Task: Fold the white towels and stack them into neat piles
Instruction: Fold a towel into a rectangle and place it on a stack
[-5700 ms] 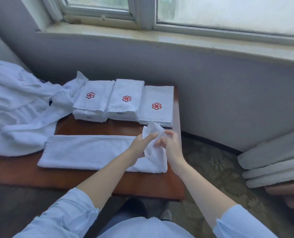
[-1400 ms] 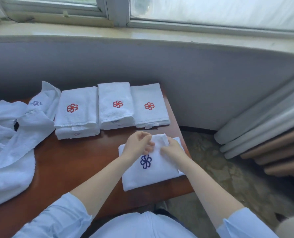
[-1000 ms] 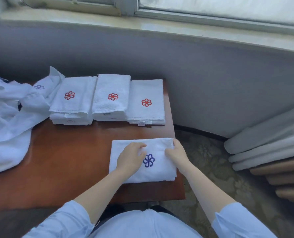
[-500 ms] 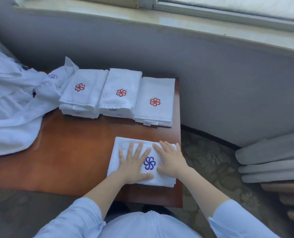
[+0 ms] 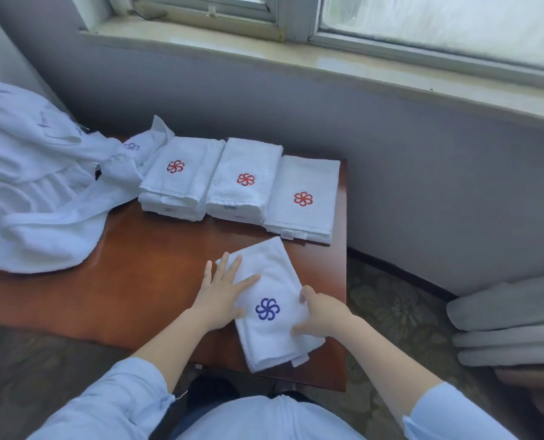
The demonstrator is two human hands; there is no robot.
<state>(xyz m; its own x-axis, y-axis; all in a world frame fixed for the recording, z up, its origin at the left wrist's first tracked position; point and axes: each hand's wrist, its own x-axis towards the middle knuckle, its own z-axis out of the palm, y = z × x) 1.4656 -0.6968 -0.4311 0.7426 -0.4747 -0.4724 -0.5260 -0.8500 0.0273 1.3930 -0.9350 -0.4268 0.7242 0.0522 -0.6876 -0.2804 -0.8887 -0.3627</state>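
A folded white towel with a blue flower mark (image 5: 272, 281) lies near the front right corner of the brown table (image 5: 143, 281), turned lengthwise away from me. My left hand (image 5: 221, 292) rests flat with spread fingers on its left edge. My right hand (image 5: 319, 315) curls over its right edge, fingers gripping the cloth. Along the table's back stand three piles of folded towels with red flower marks: left pile (image 5: 181, 179), middle pile (image 5: 245, 181), right pile (image 5: 302, 198).
A heap of unfolded white towels (image 5: 35, 192) covers the table's left side; one shows a blue mark. A grey wall and window sill (image 5: 327, 61) rise behind the table. Rolled grey curtains (image 5: 512, 315) hang at the right. Patterned carpet lies beyond the table's right edge.
The blue-marked towel has been turned from lying crosswise to lengthwise. My right hand went from flat on top to gripping its right edge; my left hand slid to the left edge.
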